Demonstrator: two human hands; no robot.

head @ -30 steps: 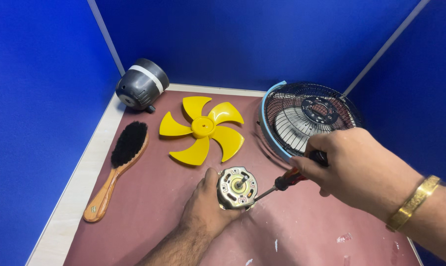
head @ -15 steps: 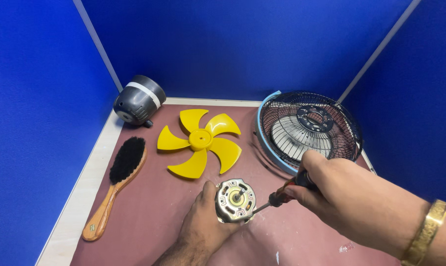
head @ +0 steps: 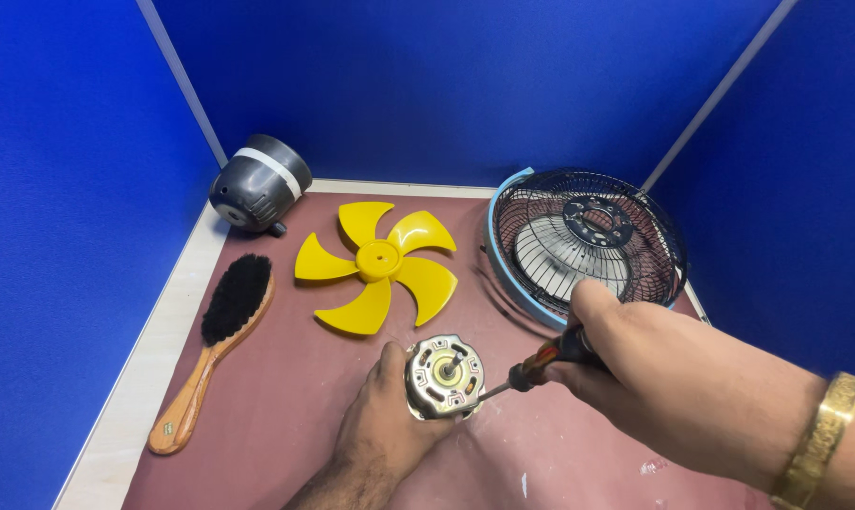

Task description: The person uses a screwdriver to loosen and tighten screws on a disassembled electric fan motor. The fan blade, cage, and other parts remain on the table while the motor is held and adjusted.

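On the dark red mat (head: 286, 416), near its front edge, sits a small round fan motor (head: 444, 376). It is silver metal with a gold middle and a short shaft poking up. The left hand (head: 382, 436) holds it from the left side and from below — its fingers are curled tight around the motor's body, and the thumb rests up along the left edge.

The right hand (head: 661, 376) comes in from the right. Its fingers are closed tight around the handle of a screwdriver (head: 531, 367), which is black with some orange on it. The thin metal tip points left and down and touches the motor at its right lower edge. A gold bracelet (head: 816, 442) is on the right wrist.

Behind the motor lies a yellow fan blade (head: 378, 264) with five wings, flat on the mat, near the motor but not touching it. To the right of it, just behind the right hand, sits a round wire fan guard (head: 588, 241) — black wires with a light blue ring around it. In the far left corner is a grey motor cover (head: 260, 184), lying on its side. On the left side of the mat lies a brush (head: 218, 345) with black bristles and a brown wood handle, well apart from both hands.

Blue walls (head: 427, 85) stand all around.
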